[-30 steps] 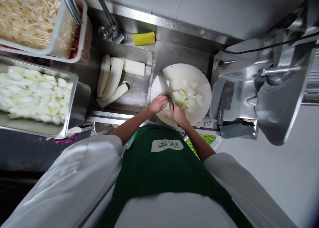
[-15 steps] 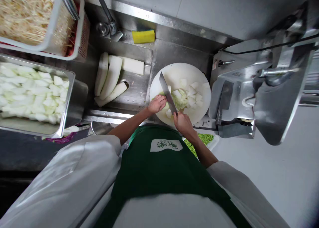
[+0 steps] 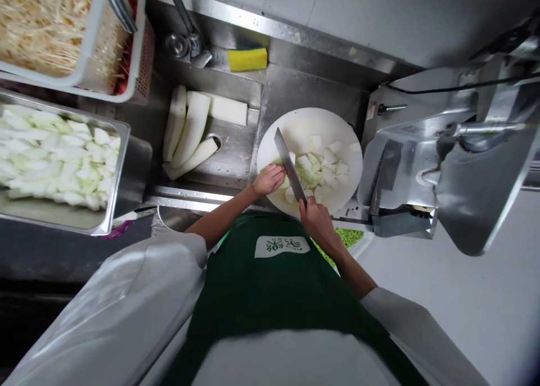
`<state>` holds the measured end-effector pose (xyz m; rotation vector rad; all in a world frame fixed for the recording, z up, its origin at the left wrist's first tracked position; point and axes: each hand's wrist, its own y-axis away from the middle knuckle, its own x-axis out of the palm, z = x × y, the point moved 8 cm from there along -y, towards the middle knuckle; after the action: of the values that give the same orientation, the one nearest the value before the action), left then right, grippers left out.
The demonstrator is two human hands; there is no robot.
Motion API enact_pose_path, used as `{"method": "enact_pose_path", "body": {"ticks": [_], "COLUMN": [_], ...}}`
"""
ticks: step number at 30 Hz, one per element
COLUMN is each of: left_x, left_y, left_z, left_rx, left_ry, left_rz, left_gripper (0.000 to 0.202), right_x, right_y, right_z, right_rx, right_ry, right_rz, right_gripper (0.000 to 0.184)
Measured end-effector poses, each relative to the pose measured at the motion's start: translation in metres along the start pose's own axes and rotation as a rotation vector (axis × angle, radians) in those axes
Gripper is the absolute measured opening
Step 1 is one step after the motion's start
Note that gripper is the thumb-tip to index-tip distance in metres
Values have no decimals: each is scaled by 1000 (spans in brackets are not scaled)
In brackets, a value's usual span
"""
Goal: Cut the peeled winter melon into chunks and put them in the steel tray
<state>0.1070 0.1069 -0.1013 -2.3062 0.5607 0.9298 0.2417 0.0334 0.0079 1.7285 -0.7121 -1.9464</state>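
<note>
Room behind round bd (image 3: 301,122); metal machine (image 3: 458,172) blocks its R, knife (image 3: 290,165) its L-ctr.

A loose white shirt (image 3: 276,358) shows above a dark green apron (image 3: 278,296), whose straps (image 3: 185,355) run up either side. The apron carries a white patch (image 3: 261,253) with curved edges and green lettering (image 3: 278,244). The wide white sleeves (image 3: 139,296) are creased and leave the forearms (image 3: 230,210) bare.

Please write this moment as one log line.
right hand: holds knife | left hand: beside knife, over board | board: cut pieces | sink: long pieces
</note>
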Motion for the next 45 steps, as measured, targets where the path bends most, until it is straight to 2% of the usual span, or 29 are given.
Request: {"method": "enact_pose_path", "body": {"ticks": [3,8,12,14,17,21,24,27,31,33,35,38,40,43,45], "left_x": [3,5,-3,-6,-7,-3,1,3,3,1,-2,-2,0,1,-1], "left_y": [0,3,5,7,8,9,10,9,11,17,25,33,33,27,22], "left_z": [2,6,4,3,2,5,7,10,13,15,17,19,19,18,17], "left_rx": [-9,-11,14,31,23,-34,-58,-73,-86,-100,-126,-169,-189,-213,-216], "left_ry": [5,10,-11,-21,-19,-9,13,38,49,25,-8,-27,-19,-2,-4], "left_rz": [2,-23,-69,-83,-62,-35,-21,-9,15,35,47,42,31,8,3], "left_gripper": [31,31,28,26,26,27,29,31,35,36,42,56,57,52,41], "right_x": [6,21,21,17,10,9,13,18,28,30,30,27,25,22,18], "right_y": [-13,-63,-87,-84,-61,-21,-9,-20,-56,-70,-79,-82,-79,-71,-62], "right_z": [3,22,10,-3,-11,2,9,17,27,23,8,-21,-29,-21,-9], "right_rx": [-24,-41,-78,-83,-57,-25,-18,-26,-40,-71,-90,-68,-54,-54,-59], "right_ry": [-22,-81,-136,-140,-95,-62,-71,-91,-125,-140,-145,-123,-104,-95,-95], "right_rz": [7,-91,-127,-113,-128,-106,-55,-42,-79,-105,-118,-126,-130,-117,-106], "right_gripper": [31,37,38,38,37,36,35,34,38,39,39,39,39,39,38]}}
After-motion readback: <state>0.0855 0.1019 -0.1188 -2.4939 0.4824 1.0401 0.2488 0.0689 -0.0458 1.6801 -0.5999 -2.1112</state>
